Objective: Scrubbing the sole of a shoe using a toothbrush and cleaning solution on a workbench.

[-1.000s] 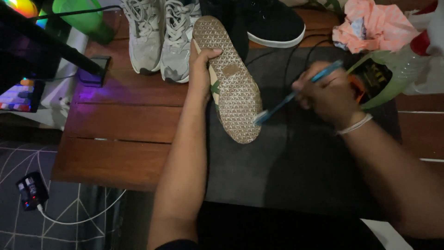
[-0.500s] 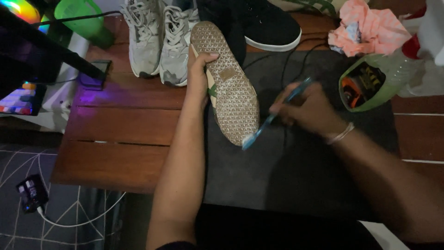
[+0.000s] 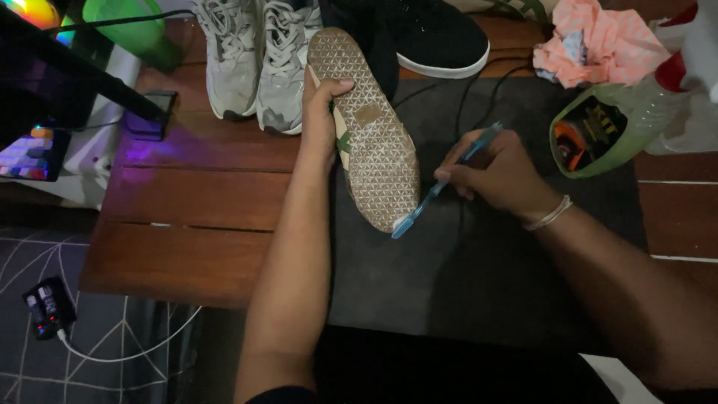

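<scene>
The shoe (image 3: 368, 131) is held sole-up over the dark mat (image 3: 479, 299), tilted so that its patterned tread faces the head camera and the whole sole surface is exposed for access. The left hand (image 3: 320, 112) is clasped around the shoe's edge near the middle, thumb over the tread side, so that the shoe is steadied against pressure from the opposite side. The right hand (image 3: 497, 173) is closed around the handle of a blue toothbrush (image 3: 441, 187) in a pen-like grip; the bristle end is placed against the rim of the sole at the end nearest the person, where the angle allows the bristles to bear on the tread edge. A thin bracelet (image 3: 550, 217) is worn on the right wrist. The mat is laid over the wooden counter (image 3: 194, 202), apparently so that the wood is shielded beneath the working area. A green spray bottle (image 3: 613, 123) is laid on its side just right of the right hand, within reach, and a pink cloth (image 3: 598, 41) is bunched behind it. A pair of grey sneakers (image 3: 258, 60) and a black shoe (image 3: 434, 37) are set at the far edge, apart from the work. A lit keyboard (image 3: 30, 153) is seen at the left.
</scene>
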